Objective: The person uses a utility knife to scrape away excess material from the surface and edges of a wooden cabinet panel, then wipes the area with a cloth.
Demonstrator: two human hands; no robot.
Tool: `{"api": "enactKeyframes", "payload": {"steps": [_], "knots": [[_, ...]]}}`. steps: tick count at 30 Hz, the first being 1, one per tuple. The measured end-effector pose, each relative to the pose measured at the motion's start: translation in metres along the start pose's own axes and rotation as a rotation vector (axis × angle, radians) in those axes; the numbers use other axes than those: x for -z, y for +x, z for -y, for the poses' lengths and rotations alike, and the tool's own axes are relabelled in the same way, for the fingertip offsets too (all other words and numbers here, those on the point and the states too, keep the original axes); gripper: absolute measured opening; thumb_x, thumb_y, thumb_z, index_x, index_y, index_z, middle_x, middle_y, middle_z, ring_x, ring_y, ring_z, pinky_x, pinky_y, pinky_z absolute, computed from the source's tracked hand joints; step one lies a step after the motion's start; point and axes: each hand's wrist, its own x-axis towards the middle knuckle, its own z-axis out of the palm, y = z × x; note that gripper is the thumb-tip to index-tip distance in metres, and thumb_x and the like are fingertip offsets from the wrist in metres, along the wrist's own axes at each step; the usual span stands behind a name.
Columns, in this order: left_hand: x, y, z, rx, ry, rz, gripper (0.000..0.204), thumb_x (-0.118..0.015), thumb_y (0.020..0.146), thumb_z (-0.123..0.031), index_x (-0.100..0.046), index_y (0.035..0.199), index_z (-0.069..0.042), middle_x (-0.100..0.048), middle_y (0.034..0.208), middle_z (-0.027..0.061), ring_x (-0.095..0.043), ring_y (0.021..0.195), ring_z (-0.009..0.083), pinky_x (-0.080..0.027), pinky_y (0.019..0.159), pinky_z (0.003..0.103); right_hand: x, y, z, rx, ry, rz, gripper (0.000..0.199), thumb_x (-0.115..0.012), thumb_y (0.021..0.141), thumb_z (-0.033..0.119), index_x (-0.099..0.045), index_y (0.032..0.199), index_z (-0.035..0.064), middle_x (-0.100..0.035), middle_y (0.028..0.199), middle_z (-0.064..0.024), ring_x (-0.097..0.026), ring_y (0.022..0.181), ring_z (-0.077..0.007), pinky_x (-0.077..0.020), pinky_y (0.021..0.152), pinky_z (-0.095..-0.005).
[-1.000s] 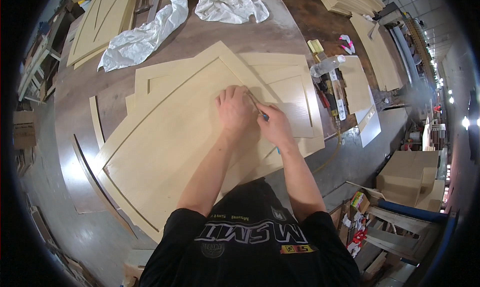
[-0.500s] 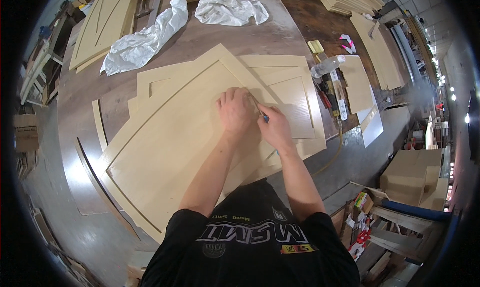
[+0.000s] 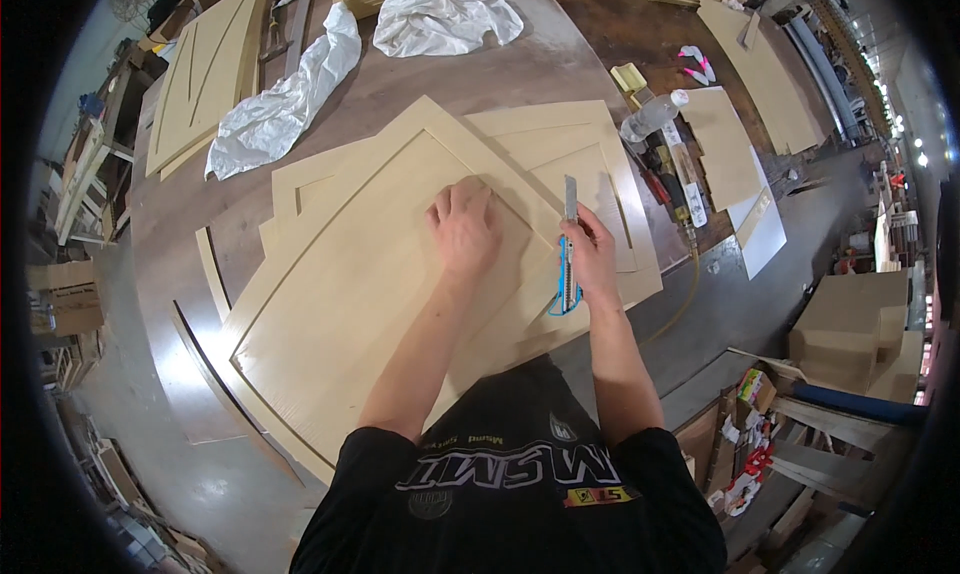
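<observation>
A pale wooden panel [image 3: 360, 244] with a raised frame lies askew over another framed panel [image 3: 590, 164]. My left hand [image 3: 465, 229] rests on the upper panel near its right frame strip. Its fingers are curled under, so whatever they may hold is hidden. To the right, my right hand [image 3: 594, 259] grips a utility knife [image 3: 569, 264] with a blue trim. The knife's blade is out and points away from me, over the right edge of the upper panel.
White crumpled sheets [image 3: 445, 19] lie at the far side of the table. Right of the panels are a plastic bottle [image 3: 650, 119], hand tools and a yellow hose [image 3: 690, 294]. Curved wooden strips [image 3: 215, 274] lie at the left. More panels [image 3: 205, 69] are stacked far left.
My right hand has drawn the knife away from the frame strip, to the right and toward me, turning its blade up into view. My left hand has stayed on the panel.
</observation>
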Motion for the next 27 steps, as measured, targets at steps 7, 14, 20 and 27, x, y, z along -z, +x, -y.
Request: {"api": "enactKeyframes", "payload": {"steps": [7, 14, 20, 27], "knots": [[-0.003, -0.006, -0.002, -0.194, 0.148, -0.008, 0.031, -0.072, 0.082, -0.010, -0.076, 0.113, -0.011, -0.065, 0.128, -0.0027, -0.058, 0.123, 0.0222, -0.040, 0.108, 0.048, 0.003, 0.000, -0.006, -0.012, -0.004, 0.029, 0.039, -0.065, 0.100, 0.008, -0.065, 0.138, 0.0033, -0.066, 0.096, -0.0027, -0.066, 0.079, -0.0100, -0.0569, 0.056, -0.0288], [-0.001, -0.008, -0.003, -0.263, 0.153, 0.033, 0.032, -0.070, 0.083, -0.009, -0.075, 0.114, -0.010, -0.065, 0.131, -0.0015, -0.057, 0.127, 0.0218, -0.040, 0.112, 0.048, 0.000, -0.002, -0.002, 0.005, 0.016, 0.073, 0.038, -0.064, 0.101, 0.007, -0.064, 0.138, 0.0020, -0.066, 0.093, -0.0029, -0.066, 0.078, -0.0100, -0.0552, 0.057, -0.0273], [0.005, -0.004, -0.008, -0.261, 0.136, 0.087, 0.035, -0.068, 0.084, -0.009, -0.073, 0.119, -0.008, -0.066, 0.132, 0.0011, -0.057, 0.131, 0.0237, -0.039, 0.114, 0.050, 0.001, 0.000, -0.008, 0.044, -0.001, 0.088, 0.038, -0.065, 0.101, 0.008, -0.064, 0.138, 0.0025, -0.066, 0.092, -0.0033, -0.066, 0.076, -0.0097, -0.0538, 0.056, -0.0265], [0.008, -0.001, -0.003, -0.289, 0.147, 0.121, 0.035, -0.070, 0.082, -0.010, -0.073, 0.118, -0.010, -0.068, 0.130, 0.0015, -0.060, 0.128, 0.0229, -0.041, 0.113, 0.050, 0.002, -0.002, 0.002, 0.012, -0.061, 0.111, 0.038, -0.064, 0.102, 0.009, -0.065, 0.139, 0.0045, -0.066, 0.089, -0.0030, -0.065, 0.071, -0.0093, -0.0540, 0.054, -0.0266]]}}
